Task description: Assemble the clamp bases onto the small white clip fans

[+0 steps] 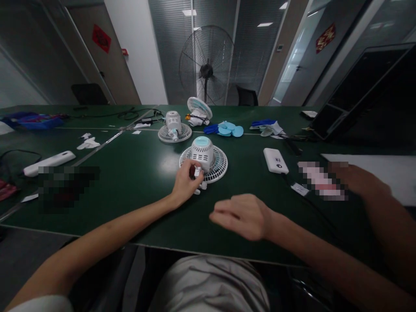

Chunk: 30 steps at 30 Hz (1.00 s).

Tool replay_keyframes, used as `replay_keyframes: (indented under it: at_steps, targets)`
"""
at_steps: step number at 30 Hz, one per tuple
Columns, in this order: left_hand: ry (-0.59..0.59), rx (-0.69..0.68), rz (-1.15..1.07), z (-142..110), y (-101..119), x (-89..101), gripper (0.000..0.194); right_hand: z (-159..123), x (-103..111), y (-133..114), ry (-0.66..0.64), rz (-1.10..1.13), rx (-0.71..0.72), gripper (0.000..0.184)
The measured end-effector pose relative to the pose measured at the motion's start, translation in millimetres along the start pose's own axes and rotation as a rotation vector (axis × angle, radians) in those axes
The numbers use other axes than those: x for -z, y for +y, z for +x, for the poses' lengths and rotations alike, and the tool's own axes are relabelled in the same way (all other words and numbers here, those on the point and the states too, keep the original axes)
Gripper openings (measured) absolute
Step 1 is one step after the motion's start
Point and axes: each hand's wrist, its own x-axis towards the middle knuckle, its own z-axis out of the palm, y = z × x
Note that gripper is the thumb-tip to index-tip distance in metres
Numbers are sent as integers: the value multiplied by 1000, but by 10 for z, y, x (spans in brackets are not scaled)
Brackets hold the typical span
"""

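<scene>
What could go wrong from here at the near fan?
1. The near fan rests on its grille, and the left hand pinches a small white piece at its side; an uneven pull could shift or tip the fan.
2. The right hand is off the fan, so nothing visible steadies its far side.
3. A co-worker's hand is over the same table; a stray reach might bump the right arm.

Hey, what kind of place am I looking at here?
Likely an office or meeting room, judging by the blinds behind glass, the dark chairs and the long green table.
</scene>
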Motion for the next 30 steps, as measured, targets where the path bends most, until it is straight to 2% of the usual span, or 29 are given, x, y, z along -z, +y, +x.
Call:
replay_keyframes:
  at_steps: [1, 2, 3, 4, 7, 10, 13, 15, 16, 19, 22, 26, 30]
  targets:
    - [-13, -7, -18, 12, 37, -71, 18, 124, -199, -119, -23, 12, 60, 23]
    - [-30, -14, -34, 23, 67, -128, 18, 210, -348, -165, -102, 17, 177, 24]
    - [-51, -21, -48, 33, 89, -172, 17, 261, -445, -151, -136, 7, 225, 27]
    - [-74, -29, -60, 42, 104, -204, 17, 284, -495, -100, -101, 11, 217, 28]
    - [-140, -64, -94, 64, 115, -240, 16, 265, -490, 87, -96, -29, 165, 25]
    - [-216, -97, -147, 53, 96, -192, 20, 241, -495, 102, -226, -153, 168, 27]
    - [-335, -105, -247, -20, 49, -47, 52, 248, -580, -6, -359, -246, 144, 42]
    - [-406, -118, -228, -95, 5, 95, 77, 248, -634, -60, -385, -253, 116, 40]
    - [-436, -129, -168, -135, -16, 171, 83, 243, -651, -73, -382, -245, 109, 38]
    - [-531, -159, 31, -247, -51, 382, 84, 215, -661, -51, -332, -195, 126, 33]
    - [-550, -145, 128, -326, -36, 519, 71, 199, -624, 24, -197, -97, 157, 33]
    - [-515, -141, 194, -346, -7, 586, 42, 262, -594, 113, 26, 25, 119, 36]
    - [-413, -220, 246, -273, -36, 573, 23, 365, -697, 139, 120, 115, 37, 36]
